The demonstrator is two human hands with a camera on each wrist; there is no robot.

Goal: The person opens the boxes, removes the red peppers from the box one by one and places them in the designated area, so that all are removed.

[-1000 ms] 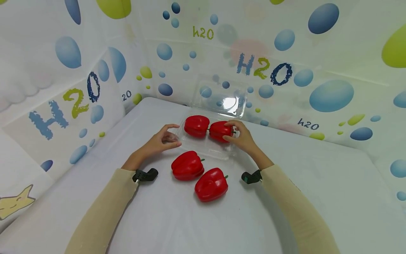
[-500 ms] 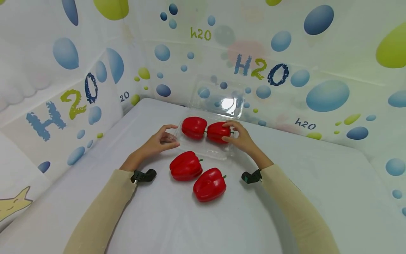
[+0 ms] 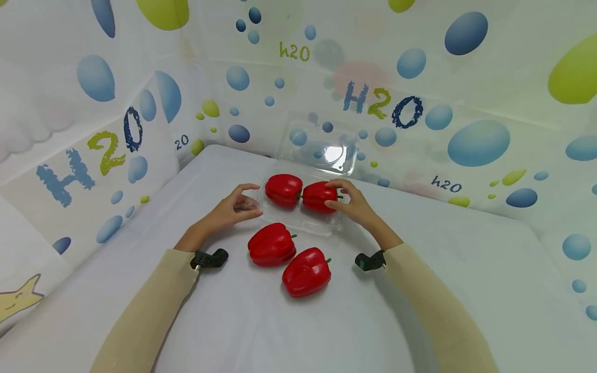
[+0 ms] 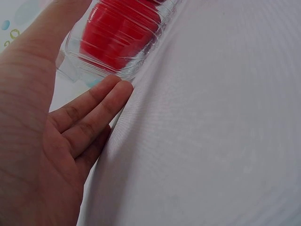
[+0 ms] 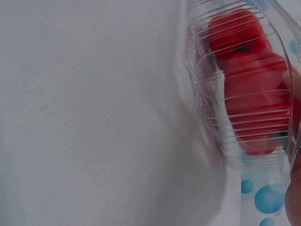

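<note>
Box [image 3: 305, 224] of see-through plastic sits toward the back of the table [image 3: 350, 331], its lid [image 3: 317, 145] raised behind it before the printed wall sheet [image 3: 513, 98]. Inside it, your right hand [image 3: 356, 205] pinches the right pepper [image 3: 317, 196] between thumb and fingers, at the stem end. The left pepper [image 3: 283, 190] lies beside that one in the box, its stem pointing toward it. Your left hand [image 3: 231, 208] grasps nothing that you can make out: its fingers reach out fairly straight, thumb spread apart, at the box's left end, fingertips against or just beside the wall; you cannot tell which. Nearer you, outside the box, two more red peppers [image 3: 306, 272] lie on the table, close together, between your sleeves [image 3: 144, 305].
</note>
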